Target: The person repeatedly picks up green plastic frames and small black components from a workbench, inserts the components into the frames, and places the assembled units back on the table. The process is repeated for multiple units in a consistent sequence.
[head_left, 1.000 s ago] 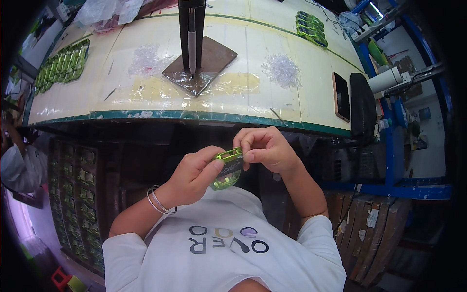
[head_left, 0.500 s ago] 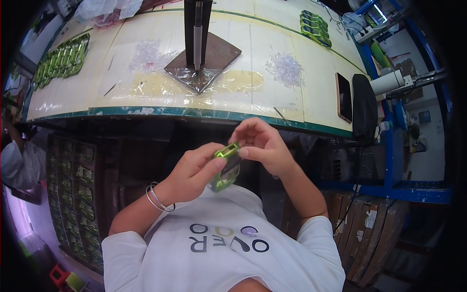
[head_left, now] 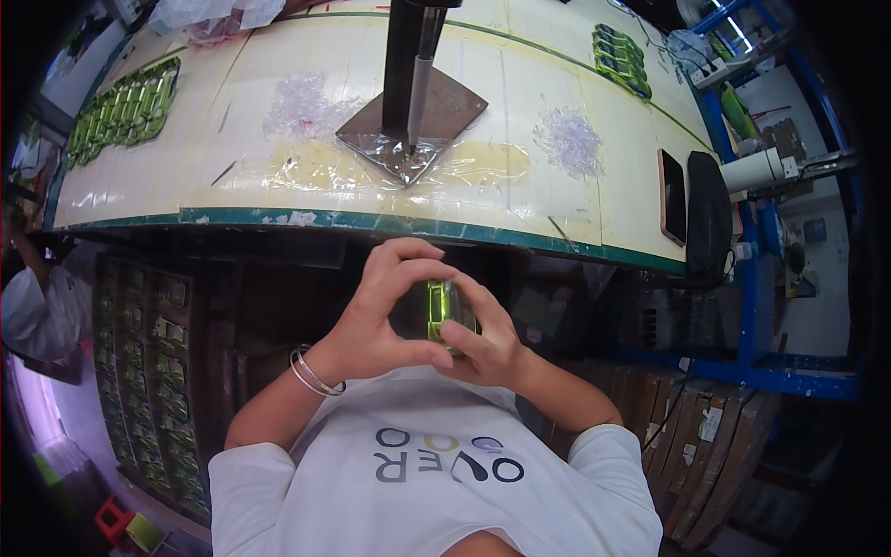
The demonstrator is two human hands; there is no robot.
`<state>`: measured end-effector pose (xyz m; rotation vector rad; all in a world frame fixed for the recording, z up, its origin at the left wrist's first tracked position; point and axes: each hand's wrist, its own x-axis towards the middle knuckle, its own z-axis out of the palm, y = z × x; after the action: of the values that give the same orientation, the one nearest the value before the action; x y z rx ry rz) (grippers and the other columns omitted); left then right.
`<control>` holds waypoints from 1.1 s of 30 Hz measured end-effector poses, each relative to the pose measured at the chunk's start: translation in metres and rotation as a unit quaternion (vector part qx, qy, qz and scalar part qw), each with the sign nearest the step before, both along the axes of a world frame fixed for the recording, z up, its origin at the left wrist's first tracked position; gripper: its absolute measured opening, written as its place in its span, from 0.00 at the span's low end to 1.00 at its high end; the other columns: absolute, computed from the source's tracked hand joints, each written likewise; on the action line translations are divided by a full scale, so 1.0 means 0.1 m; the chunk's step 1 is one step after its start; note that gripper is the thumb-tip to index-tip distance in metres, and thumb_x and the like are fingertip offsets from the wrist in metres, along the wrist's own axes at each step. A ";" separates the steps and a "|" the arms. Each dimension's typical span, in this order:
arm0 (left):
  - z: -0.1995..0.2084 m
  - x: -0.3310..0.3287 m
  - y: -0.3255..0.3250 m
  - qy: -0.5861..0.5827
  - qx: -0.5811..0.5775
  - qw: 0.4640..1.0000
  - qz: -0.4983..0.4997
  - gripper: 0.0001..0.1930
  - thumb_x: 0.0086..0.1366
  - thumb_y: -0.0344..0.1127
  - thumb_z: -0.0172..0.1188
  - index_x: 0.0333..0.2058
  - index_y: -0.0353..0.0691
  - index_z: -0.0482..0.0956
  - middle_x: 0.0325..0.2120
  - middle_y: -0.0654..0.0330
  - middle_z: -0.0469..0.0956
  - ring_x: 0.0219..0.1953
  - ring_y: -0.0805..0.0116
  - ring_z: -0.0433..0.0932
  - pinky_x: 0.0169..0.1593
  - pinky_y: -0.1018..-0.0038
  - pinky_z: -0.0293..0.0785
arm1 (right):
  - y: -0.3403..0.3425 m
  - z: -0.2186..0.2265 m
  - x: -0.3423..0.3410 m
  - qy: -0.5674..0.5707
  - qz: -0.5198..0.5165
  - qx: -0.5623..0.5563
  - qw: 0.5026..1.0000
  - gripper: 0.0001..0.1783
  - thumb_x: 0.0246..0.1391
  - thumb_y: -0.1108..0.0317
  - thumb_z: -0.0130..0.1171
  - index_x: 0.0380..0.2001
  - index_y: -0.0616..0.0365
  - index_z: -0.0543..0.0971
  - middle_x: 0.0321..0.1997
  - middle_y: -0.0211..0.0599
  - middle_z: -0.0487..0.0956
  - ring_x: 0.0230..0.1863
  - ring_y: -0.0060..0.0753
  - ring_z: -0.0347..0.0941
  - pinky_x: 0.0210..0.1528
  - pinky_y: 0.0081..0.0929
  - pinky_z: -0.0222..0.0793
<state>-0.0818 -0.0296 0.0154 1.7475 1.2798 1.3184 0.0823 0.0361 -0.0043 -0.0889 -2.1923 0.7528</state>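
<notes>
A small shiny green casing (head_left: pixel 436 308) with a darker side stands upright between my hands, just off the table's front edge. My right hand (head_left: pixel 492 339) wraps it from the right, thumb across its near face. From the left, my left hand (head_left: pixel 380 311) curves round it, fingertips at its top end and thumb at its lower end, with a gap between palm and casing. Part of the casing is hidden behind the right fingers.
On the white table (head_left: pixel 371 209) stands a dark post on a square base plate (head_left: pixel 450 102). Piles of clear plastic bits (head_left: pixel 569 141) flank it. Rows of green casings (head_left: pixel 125 111) lie far left, others (head_left: pixel 620 60) far right. A phone (head_left: pixel 672 197) lies near the right edge.
The casing has turned from tilted to upright. My right hand has closed round it, while my left hand has shifted from pinching its side to spanning its ends. The view has shifted slightly.
</notes>
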 end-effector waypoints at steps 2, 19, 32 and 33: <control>-0.05 0.00 0.01 -0.079 -0.013 0.997 -0.017 0.32 0.37 0.49 0.67 0.40 0.40 0.68 0.42 0.57 0.64 0.42 0.62 0.65 0.49 0.69 0.58 | -0.02 -0.01 -0.03 0.022 0.040 -0.069 0.997 0.34 0.35 0.70 0.64 0.49 0.47 0.63 0.50 0.64 0.59 0.43 0.53 0.66 0.39 0.34 0.67; -0.03 -0.13 0.34 -0.445 -0.174 0.876 -0.064 0.55 0.31 0.35 0.72 0.54 0.36 0.42 0.46 0.55 0.60 0.51 0.66 0.59 0.54 0.69 0.54 | 0.22 0.34 -0.54 0.163 0.143 -0.808 0.548 0.30 0.53 0.53 0.39 0.56 0.50 0.47 0.46 0.54 0.65 0.36 0.40 0.68 0.36 0.31 0.71; 0.15 -0.23 0.48 -0.450 -0.173 0.875 -0.053 0.55 0.30 0.36 0.74 0.53 0.36 0.43 0.45 0.55 0.59 0.49 0.67 0.60 0.54 0.70 0.54 | 0.31 0.58 -0.61 0.168 0.161 -0.833 0.501 0.28 0.55 0.50 0.31 0.55 0.53 0.49 0.48 0.49 0.63 0.39 0.39 0.66 0.38 0.30 0.69; 0.15 -0.23 0.48 -0.449 -0.171 0.875 -0.054 0.55 0.30 0.37 0.74 0.53 0.36 0.43 0.45 0.55 0.59 0.49 0.67 0.60 0.54 0.70 0.54 | 0.30 0.59 -0.61 0.166 0.160 -0.835 0.499 0.28 0.55 0.50 0.31 0.55 0.53 0.49 0.49 0.49 0.63 0.39 0.39 0.66 0.39 0.30 0.68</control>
<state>-0.1046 0.0182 0.0309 0.7542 0.7752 1.4534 0.0216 0.0664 0.0547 -0.4411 -0.3316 2.5430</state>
